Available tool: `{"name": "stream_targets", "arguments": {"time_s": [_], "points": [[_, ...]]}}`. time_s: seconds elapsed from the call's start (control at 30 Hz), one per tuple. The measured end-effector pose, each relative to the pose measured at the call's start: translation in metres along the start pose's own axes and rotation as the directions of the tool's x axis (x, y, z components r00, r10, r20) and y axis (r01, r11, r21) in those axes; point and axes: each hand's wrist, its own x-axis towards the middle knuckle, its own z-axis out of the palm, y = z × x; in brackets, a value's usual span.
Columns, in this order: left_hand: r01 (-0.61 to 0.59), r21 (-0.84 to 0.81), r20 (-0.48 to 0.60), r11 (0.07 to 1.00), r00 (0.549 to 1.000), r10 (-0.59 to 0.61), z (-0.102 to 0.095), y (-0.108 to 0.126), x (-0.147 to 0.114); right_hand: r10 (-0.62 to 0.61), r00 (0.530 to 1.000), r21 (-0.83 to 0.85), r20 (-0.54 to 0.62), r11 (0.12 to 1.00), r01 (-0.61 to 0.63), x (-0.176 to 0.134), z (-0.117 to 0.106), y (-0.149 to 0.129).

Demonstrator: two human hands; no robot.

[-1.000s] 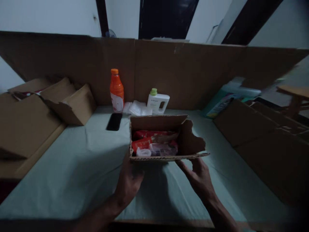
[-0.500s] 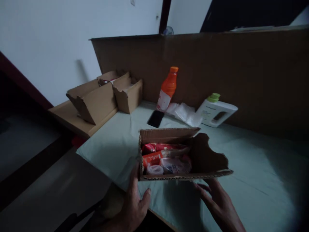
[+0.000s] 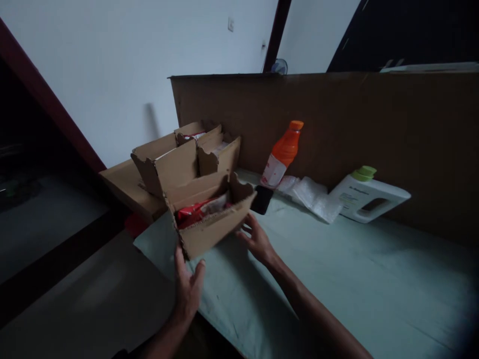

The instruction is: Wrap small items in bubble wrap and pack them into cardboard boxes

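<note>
Between my two hands is an open cardboard box [image 3: 215,227], tilted a little, with red and whitish packets [image 3: 198,209] inside. My left hand [image 3: 189,284] grips its near left corner, thumb apart and fingers partly behind the wall. My right hand [image 3: 258,242] supports the box at its right end, the fingertips partly hidden under it. Just behind the held box stand other cardboard boxes [image 3: 177,167]. A dark phone [image 3: 262,199] lies to the right of the box's far end.
An orange bottle [image 3: 285,149] stands at the back beside bubble wrap [image 3: 314,197]. Further right is a white jug [image 3: 370,199] with a green cap. A tall cardboard panel [image 3: 337,114] closes off the back of the cloth-covered table [image 3: 337,279].
Both hands have carried the box left and away from me, close to the other boxes. It has turned, its right end now pointing further back. The camera view has shifted as well.
</note>
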Motion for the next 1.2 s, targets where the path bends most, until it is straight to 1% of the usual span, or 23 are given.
{"name": "stream_targets", "arguments": {"time_s": [0.07, 0.1, 0.2, 0.27, 0.37, 0.47, 0.63, 0.73, 0.83, 0.93, 1.03, 1.13, 1.2], "points": [[0.051, -0.070, -0.074, 0.996, 0.996, -0.056, -0.003, 0.001, 0.029, -0.014, 0.999, -0.050, -0.049, 0.999, 0.011, 0.029, 0.031, 0.008], [0.087, -0.108, -0.098, 0.990, 0.990, -0.098, -0.004, 0.001, 0.041, -0.015, 0.998, -0.072, -0.065, 0.997, 0.010, 0.036, 0.045, 0.012], [0.170, -0.159, -0.151, 0.972, 0.969, -0.194, -0.004, -0.001, 0.059, -0.032, 0.999, -0.095, -0.032, 0.995, 0.029, 0.039, 0.075, 0.020], [0.180, -0.162, -0.171, 0.970, 0.963, -0.207, -0.002, -0.005, 0.062, -0.076, 0.997, -0.127, 0.013, 0.989, 0.077, 0.034, 0.086, 0.021], [0.171, -0.178, -0.165, 0.969, 0.966, -0.200, 0.003, -0.006, 0.064, -0.111, 0.992, -0.219, 0.055, 0.968, 0.121, 0.036, 0.097, 0.020], [0.164, -0.176, -0.150, 0.970, 0.970, -0.192, 0.007, -0.004, 0.075, -0.088, 0.994, -0.251, 0.059, 0.963, 0.100, 0.050, 0.109, 0.016], [0.127, -0.200, -0.145, 0.972, 0.977, -0.158, 0.008, -0.001, 0.106, -0.077, 0.997, -0.244, 0.024, 0.966, 0.080, 0.074, 0.131, 0.013], [0.115, -0.183, -0.133, 0.976, 0.981, -0.140, 0.009, -0.005, 0.117, -0.079, 0.996, -0.280, 0.050, 0.956, 0.090, 0.082, 0.135, 0.013], [0.117, -0.181, -0.119, 0.976, 0.983, -0.140, 0.010, -0.016, 0.120, -0.103, 0.989, -0.356, 0.108, 0.925, 0.135, 0.083, 0.132, 0.015], [0.119, -0.206, -0.174, 0.971, 0.972, -0.156, 0.010, -0.031, 0.121, -0.128, 0.980, -0.416, 0.154, 0.891, 0.182, 0.076, 0.127, 0.012], [0.109, -0.198, -0.230, 0.974, 0.961, -0.154, 0.009, -0.042, 0.126, -0.156, 0.966, -0.443, 0.204, 0.866, 0.234, 0.060, 0.126, 0.002], [0.114, -0.181, -0.233, 0.977, 0.960, -0.156, 0.008, -0.044, 0.126, -0.191, 0.944, -0.483, 0.270, 0.821, 0.304, 0.035, 0.125, -0.013], [0.128, -0.167, -0.220, 0.978, 0.962, -0.164, 0.008, -0.041, 0.117, -0.196, 0.939, -0.526, 0.283, 0.786, 0.323, 0.013, 0.125, -0.022]]}}
